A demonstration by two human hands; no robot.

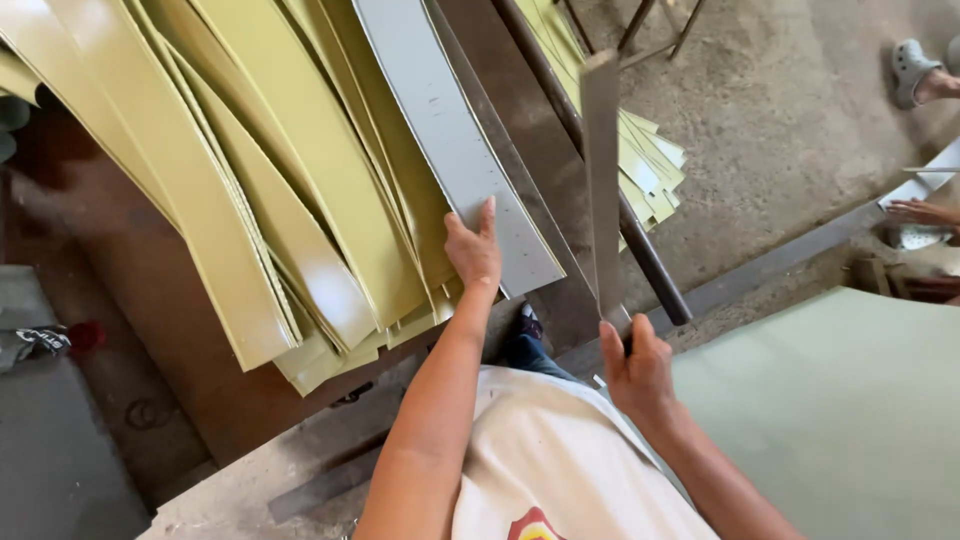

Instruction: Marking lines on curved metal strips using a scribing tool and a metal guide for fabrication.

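Head view of a sheet-metal workbench. Left hand (473,250) lies flat, fingers extended and together, palm down on the near end of a grey metal strip (450,130); nothing is gripped, the hand only presses on the strip's surface. The grey strip runs from the hand up and away toward the top edge of the view and rests on top of a fanned stack of yellow-green strips (270,190), which overhang the near edge of a brown bench (130,310).

Right hand (635,370) is closed around the lower end of a long narrow metal blade (601,170), fingers wrapped about what appears to be a dark handle, though the handle itself is mostly hidden by the hand. The blade rises from the fist, stands nearly upright and tilts slightly away, just to the right of the grey strip and apart from it. Between the two lies a dark round bar (590,170) that runs along the bench edge.

A large pale green sheet (850,410) fills the lower right, beside the right forearm. A second pile of yellow-green offcuts (655,165) lies on the concrete floor (790,110) beyond the bar. Another person's hand (920,211) and sandalled foot (915,70) show at the right edge.
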